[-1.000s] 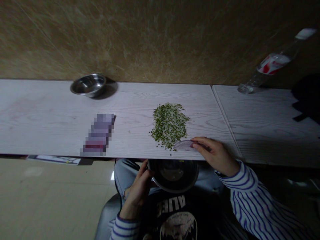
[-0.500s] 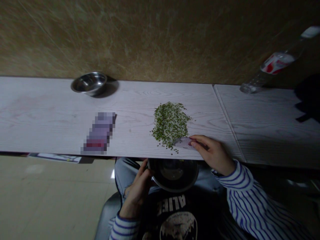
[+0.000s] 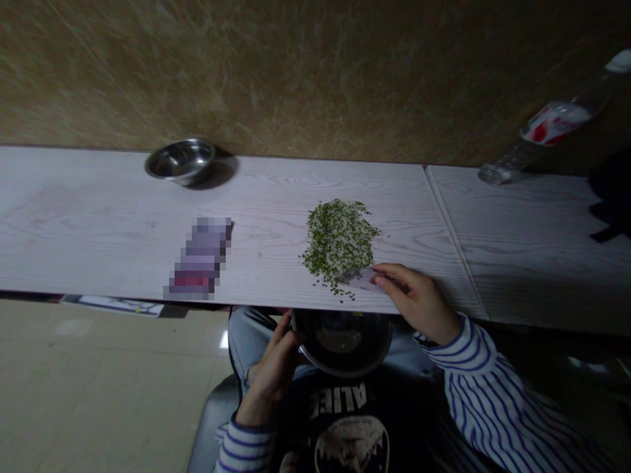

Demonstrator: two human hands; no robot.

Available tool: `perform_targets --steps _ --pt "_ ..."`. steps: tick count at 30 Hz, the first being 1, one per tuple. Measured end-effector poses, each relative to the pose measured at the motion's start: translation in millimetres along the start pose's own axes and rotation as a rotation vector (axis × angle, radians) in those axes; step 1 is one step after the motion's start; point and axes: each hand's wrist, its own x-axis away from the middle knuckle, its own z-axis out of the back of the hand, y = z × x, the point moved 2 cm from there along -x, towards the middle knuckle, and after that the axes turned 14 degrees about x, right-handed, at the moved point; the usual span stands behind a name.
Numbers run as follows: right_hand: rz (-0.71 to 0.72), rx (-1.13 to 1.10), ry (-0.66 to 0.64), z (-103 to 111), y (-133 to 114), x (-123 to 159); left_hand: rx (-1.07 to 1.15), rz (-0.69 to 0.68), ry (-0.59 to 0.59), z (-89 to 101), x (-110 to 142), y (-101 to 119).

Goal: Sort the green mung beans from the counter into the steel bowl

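Note:
My right hand (image 3: 419,299) pinches a thin, pale purplish card (image 3: 362,278) between thumb and fingers. The card lies low over the table at the near right edge of a spread of small green beans (image 3: 338,240), touching some of them. Below the table's front edge, my left hand (image 3: 276,368) grips the left rim of a large metal bowl (image 3: 345,364), which rests at my lap. A few green bits show inside that bowl near the table edge; its far part is hidden under the tabletop.
A small steel bowl (image 3: 181,172) stands at the back left by the wall. Nearer me lies a blurred-out flat object (image 3: 200,259). A clear plastic bottle (image 3: 537,138) stands at the back right, beside a dark item (image 3: 614,190). A seam crosses the white table (image 3: 266,197).
The view has shifted slightly, so the table and its things appear a little further right. Both hands keep their grips, with hardly any movement of the card or the large bowl.

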Motion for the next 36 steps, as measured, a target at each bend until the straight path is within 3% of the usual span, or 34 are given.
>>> perform_targets --steps 10,30,36 --pt "0.033 -0.001 -0.024 2 -7 -1 -0.006 -0.027 -0.037 1.1 -1 0" --pt "0.016 -0.011 -0.026 -3 -7 -1 -0.010 -0.018 0.055 7.5 0 1" --pt "0.003 -0.040 0.003 -9 -7 -5 -0.019 -0.024 0.004 6.1 0 2"
